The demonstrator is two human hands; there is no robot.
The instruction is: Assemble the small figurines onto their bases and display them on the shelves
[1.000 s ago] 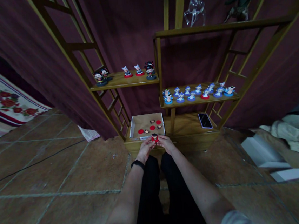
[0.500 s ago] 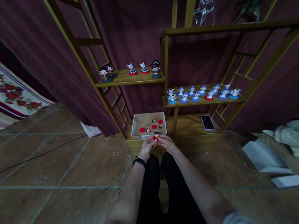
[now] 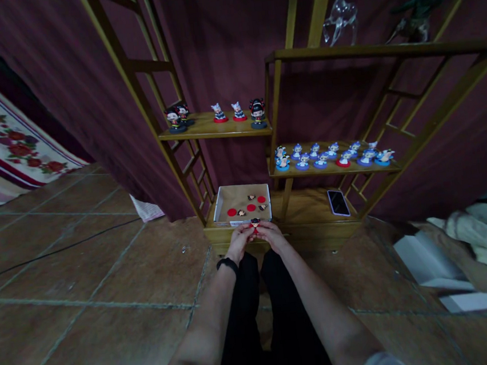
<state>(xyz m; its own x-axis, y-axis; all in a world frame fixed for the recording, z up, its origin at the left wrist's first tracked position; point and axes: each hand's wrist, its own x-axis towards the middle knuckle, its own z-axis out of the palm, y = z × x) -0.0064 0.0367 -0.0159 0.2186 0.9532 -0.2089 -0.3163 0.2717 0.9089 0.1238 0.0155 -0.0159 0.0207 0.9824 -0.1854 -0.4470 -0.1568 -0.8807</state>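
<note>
Between my two hands, just in front of a shallow white-edged box (image 3: 219, 206), I hold a small dark-haired figurine (image 3: 255, 224) with red at its lower part. My left hand (image 3: 240, 240) grips it from one side, and my right hand (image 3: 270, 234) from the other. The fingertips partly cover the figurine's lower end. Inside the box lie a few round red bases (image 3: 261, 199) and small dark-haired figurine pieces (image 3: 241, 212).
A wooden shelf unit (image 3: 217, 132) stands ahead. Several blue and white figurines (image 3: 321, 160) fill its right shelf; black-haired figurines (image 3: 258, 114) and white ones (image 3: 218, 113) stand higher on the left. A phone (image 3: 338, 202) lies low right. White cardboard (image 3: 432, 262) rests on the floor.
The figurine has dropped slightly in my fingers and sits a little lower. My hands stay together in front of the box, and the view has shifted slightly.
</note>
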